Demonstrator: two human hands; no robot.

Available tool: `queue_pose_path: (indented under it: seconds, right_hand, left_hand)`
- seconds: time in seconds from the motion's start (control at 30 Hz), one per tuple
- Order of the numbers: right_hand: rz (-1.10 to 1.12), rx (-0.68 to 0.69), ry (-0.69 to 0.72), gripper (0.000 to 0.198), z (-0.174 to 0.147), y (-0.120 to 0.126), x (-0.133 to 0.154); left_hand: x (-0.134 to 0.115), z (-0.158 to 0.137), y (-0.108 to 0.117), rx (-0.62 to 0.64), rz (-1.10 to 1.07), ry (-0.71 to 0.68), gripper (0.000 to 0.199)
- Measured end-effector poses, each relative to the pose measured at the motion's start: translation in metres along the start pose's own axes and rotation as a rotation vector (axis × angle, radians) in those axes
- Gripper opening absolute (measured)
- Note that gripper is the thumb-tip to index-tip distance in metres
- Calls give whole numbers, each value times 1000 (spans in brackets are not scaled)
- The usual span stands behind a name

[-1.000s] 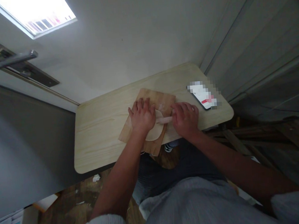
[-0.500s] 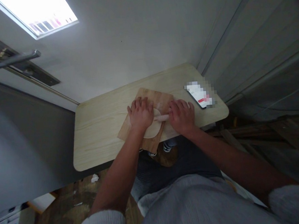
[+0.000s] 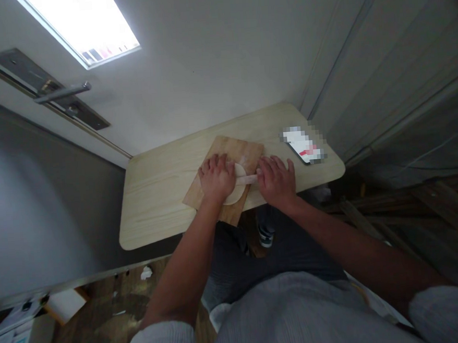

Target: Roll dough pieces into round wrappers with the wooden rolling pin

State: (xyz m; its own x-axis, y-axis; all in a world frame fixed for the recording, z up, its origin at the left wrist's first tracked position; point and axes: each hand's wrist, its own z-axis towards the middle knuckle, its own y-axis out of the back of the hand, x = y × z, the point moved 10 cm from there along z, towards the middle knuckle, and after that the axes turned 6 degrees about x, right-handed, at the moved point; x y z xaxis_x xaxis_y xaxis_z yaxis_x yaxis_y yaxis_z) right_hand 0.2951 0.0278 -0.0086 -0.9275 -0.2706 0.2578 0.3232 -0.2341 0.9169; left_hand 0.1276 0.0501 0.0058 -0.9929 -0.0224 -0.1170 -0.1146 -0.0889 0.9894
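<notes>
Both my hands rest on a pale rolling pin [image 3: 247, 179], whose bare middle shows between them. My left hand [image 3: 217, 178] is curled over its left part, above a flat round sheet of dough [image 3: 236, 194]. At the other end, my right hand [image 3: 276, 179] has its fingers bent over the pin, beyond the dough's right edge. Beneath the dough lies a wooden board [image 3: 243, 148], set at an angle and jutting past the table's near edge. My left hand hides part of the dough.
The board is on a narrow light-wood table [image 3: 155, 189] against a white door with a metal handle [image 3: 62, 92]. A phone [image 3: 302, 145], partly blurred out, lies to the right. Dark timber [image 3: 373, 216] is beyond the table's right end.
My hands and the pin have shifted slightly toward my body over the dough. The camera view has also moved a little, bringing more of the door handle into sight.
</notes>
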Motion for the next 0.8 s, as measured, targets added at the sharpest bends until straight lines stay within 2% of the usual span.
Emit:
queue_pose_path:
  seconds: [0.53, 0.8]
  right_hand:
    - [-54, 26, -3, 43, 43, -8, -4]
    - [-53, 73, 15, 46, 56, -12, -6]
  left_hand:
    - [5, 40, -6, 12, -18, -8, 51]
    - [10, 48, -3, 1, -37, 42, 51]
